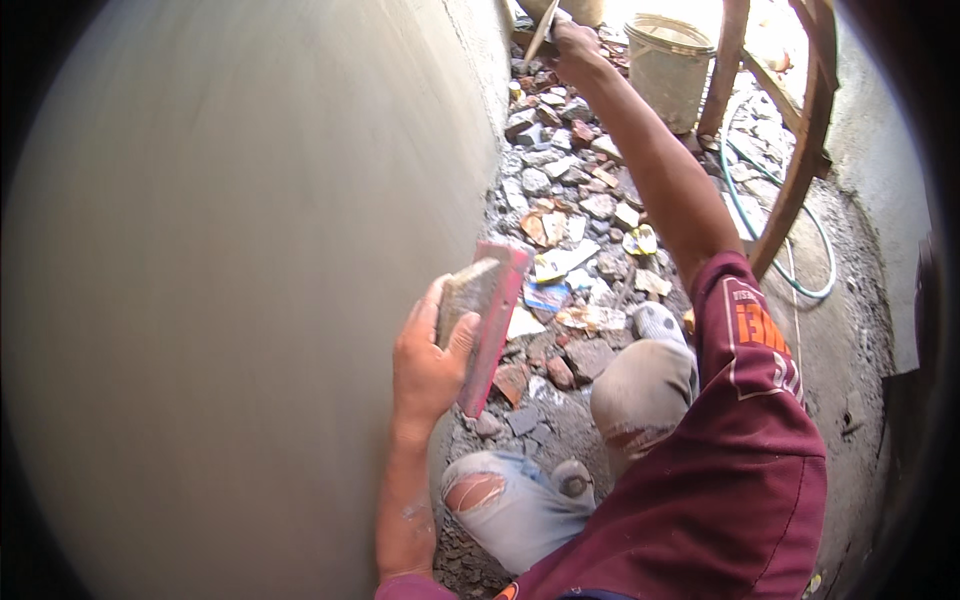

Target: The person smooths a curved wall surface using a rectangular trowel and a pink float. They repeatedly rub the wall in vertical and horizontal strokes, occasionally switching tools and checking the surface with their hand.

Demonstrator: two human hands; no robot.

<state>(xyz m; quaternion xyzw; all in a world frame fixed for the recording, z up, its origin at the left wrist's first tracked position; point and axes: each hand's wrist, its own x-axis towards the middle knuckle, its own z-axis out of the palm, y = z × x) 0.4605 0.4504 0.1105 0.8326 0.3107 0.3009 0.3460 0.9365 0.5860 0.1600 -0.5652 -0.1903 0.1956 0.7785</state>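
My left hand [430,370] is closed on a float [492,320] with a pink-red base and a weathered, dusty grip, held upright beside the grey plastered wall [220,300]. My right arm reaches far forward, and my right hand [578,50] grips a tool with a thin pale blade [543,30], perhaps a trowel, at the top of the view, left of a grimy pale bucket [668,80]. What exactly the right fingers wrap round is small and partly hidden.
Broken stones and litter [590,200] cover the ground along the wall. Wooden posts [792,200] stand at the right with a looping teal hose [828,250] beside them. Another container [580,8] is cut off at the top. My bent knees [640,390] are below.
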